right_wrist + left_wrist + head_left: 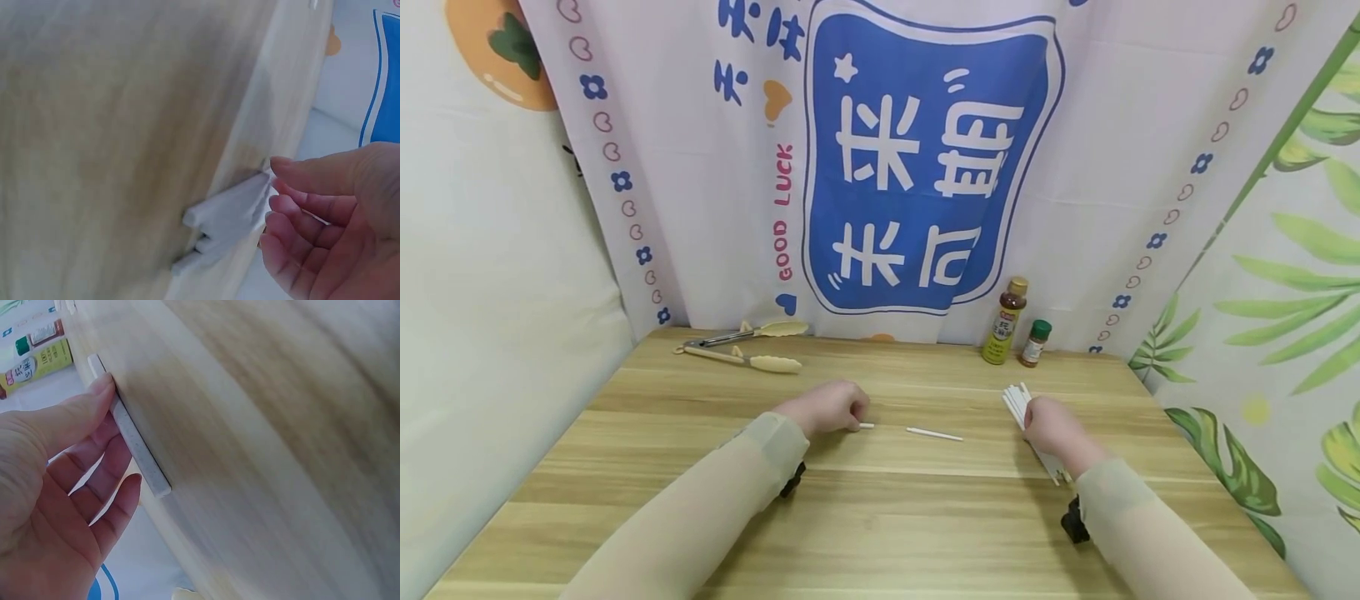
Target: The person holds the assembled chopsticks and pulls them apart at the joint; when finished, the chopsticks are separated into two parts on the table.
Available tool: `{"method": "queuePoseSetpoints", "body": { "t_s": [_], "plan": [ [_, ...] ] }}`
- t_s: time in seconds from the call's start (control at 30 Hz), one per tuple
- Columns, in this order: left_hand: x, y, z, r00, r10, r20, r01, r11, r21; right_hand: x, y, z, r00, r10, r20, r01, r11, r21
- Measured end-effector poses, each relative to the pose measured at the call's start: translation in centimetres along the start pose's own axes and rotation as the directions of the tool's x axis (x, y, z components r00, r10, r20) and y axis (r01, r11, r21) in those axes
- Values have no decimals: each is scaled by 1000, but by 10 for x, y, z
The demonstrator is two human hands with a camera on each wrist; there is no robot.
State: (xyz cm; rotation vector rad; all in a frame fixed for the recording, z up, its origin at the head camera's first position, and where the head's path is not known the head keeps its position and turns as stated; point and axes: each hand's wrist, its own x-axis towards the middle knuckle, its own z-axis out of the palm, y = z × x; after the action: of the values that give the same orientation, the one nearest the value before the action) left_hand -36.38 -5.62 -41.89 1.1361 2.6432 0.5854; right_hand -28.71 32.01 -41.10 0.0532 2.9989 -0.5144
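Note:
My left hand [833, 406] pinches a slim white stick [140, 450] between thumb and fingers, low over the wooden tabletop. Most of that stick is hidden by the hand in the head view. Another white stick [935, 434] with a narrowed end lies on the table to the right of this hand. My right hand [1051, 429] is curled over a bundle of white sticks [1017, 404], thumb and fingertips at its edge. In the right wrist view the bundle [228, 212] is blurred, and the sticks lie side by side.
Open tongs [741, 358] with pale yellow heads lie at the table's back left. A bottle with a yellow label [1000, 333] and a small green-capped jar [1034, 344] stand at the back right. Behind the wooden table [880, 533] hangs a printed curtain [737, 208].

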Motion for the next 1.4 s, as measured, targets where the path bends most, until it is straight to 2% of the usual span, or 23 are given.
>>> {"method": "queuePoseSetpoints", "body": {
  "t_s": [0.33,0.5,0.63,0.77,0.93,1.0,1.07,1.17,1.23,1.33,1.4],
  "plan": [
    [1,-1,2,1000,1,0,-1,1000,1,-4,-8,7,999,30,-34,-29,999,23],
    [0,-2,2,1000,16,-10,-15,1000,9,-2,-12,10,998,63,1,-63,997,44],
    [1,-2,2,1000,11,-12,-11,1000,19,2,-16,13,997,69,36,-73,992,104],
    [0,-1,1,1000,4,-12,-4,1000,12,3,-24,14,999,27,36,-32,985,169],
    [-2,-2,2,1000,0,-14,0,1000,7,3,-41,11,996,-89,0,87,973,212],
    [-3,-2,3,1000,1,-17,-1,1000,9,3,-49,10,988,-152,6,146,958,248],
    [-4,-3,3,1000,7,-21,-7,1000,8,2,-57,10,978,-207,33,185,928,322],
    [-5,-3,3,1000,-8,-20,8,1000,-8,1,-69,12,952,-296,76,242,881,406],
    [-6,-4,2,999,-34,-24,33,999,-38,-2,-77,13,930,-356,90,287,858,426],
    [-9,-4,-1,996,-58,-63,52,995,-90,-6,-89,15,898,-429,102,349,833,428],
    [-9,-1,-4,993,-47,-111,32,990,-135,-10,-98,15,880,-462,107,377,818,435]
  ]
}}
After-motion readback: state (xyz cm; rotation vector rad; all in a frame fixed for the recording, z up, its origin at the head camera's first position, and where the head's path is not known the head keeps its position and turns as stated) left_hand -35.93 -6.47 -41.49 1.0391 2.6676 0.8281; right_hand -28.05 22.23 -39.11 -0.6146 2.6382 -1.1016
